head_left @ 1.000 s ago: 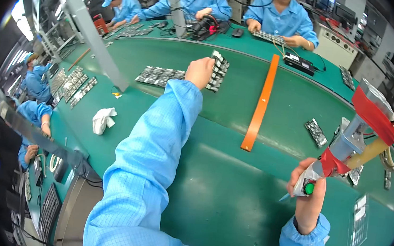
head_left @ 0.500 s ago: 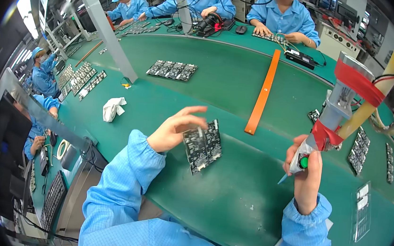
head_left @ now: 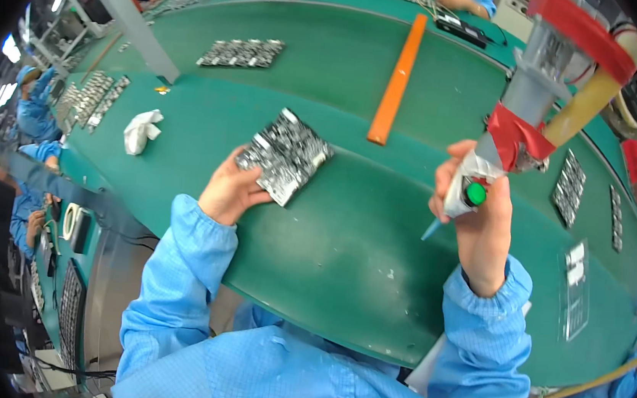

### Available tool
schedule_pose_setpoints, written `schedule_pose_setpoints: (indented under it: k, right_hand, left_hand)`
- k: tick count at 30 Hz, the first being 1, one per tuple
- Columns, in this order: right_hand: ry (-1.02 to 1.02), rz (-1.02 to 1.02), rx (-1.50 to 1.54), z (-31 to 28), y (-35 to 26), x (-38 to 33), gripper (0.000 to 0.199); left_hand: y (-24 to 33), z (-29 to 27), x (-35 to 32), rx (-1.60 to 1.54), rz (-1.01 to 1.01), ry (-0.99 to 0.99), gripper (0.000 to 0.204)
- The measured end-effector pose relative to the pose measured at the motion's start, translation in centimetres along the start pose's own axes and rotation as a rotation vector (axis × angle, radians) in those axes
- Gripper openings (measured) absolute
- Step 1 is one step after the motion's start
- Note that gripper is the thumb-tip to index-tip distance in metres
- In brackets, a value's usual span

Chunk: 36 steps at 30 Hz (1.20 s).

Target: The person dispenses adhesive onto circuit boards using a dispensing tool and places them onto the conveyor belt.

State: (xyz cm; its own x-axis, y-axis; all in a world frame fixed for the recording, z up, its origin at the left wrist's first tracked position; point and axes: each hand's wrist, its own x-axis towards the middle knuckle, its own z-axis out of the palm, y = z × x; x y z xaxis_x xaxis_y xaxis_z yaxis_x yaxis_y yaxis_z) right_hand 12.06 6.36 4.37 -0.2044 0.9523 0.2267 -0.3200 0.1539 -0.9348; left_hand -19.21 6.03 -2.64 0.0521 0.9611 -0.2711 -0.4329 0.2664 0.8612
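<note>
My left hand [head_left: 233, 188] grips a black-and-silver circuit board panel [head_left: 286, 156] by its near left corner. The panel is tilted above the green table, with its component side showing. My right hand [head_left: 478, 218] is wrapped round a hand-held tool [head_left: 473, 185] with a green button and a thin blue tip [head_left: 431, 228]. Red tape [head_left: 518, 135] binds this tool to a grey tube and a yellowish hose [head_left: 589, 110]. The blue tip points down toward the table, apart from the panel.
An orange strip [head_left: 397, 80] lies across the green table [head_left: 341, 278]. Circuit board panels [head_left: 242, 53] sit beyond and at the right [head_left: 569, 188]. A crumpled white cloth [head_left: 142, 132] and a grey post [head_left: 125, 11] are on the left; a clear plastic holder [head_left: 575, 293] lies right. Co-workers sit opposite.
My left hand has gone from spread fingers over the panel to holding it by a corner, and the panel is turned. The view has shifted; my right hand still holds the tool.
</note>
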Motion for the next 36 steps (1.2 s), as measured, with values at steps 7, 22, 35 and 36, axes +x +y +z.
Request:
schedule_pose_setpoints:
  k: [7,22,35,36]
  right_hand:
    - [-0.121,0.058,-0.035,0.9,0.1,-0.2,0.066]
    - [-0.249,-0.021,0.157,1.6,0.5,-0.9,0.051]
    - [-0.155,-0.029,0.030,2.8,0.6,-0.8,0.060]
    - [-0.119,-0.029,-0.006,3.0,0.7,-0.8,0.066]
  left_hand:
    - [-1.1,7.7,1.3,0.043,-0.059,-0.129,0.040]
    - [-5.9,14.5,0.0,0.145,-0.157,-0.452,0.044]
    - [-6.6,13.0,0.9,0.088,-0.149,-0.478,0.038]
    - [-6.7,12.8,0.9,0.085,-0.147,-0.483,0.037]
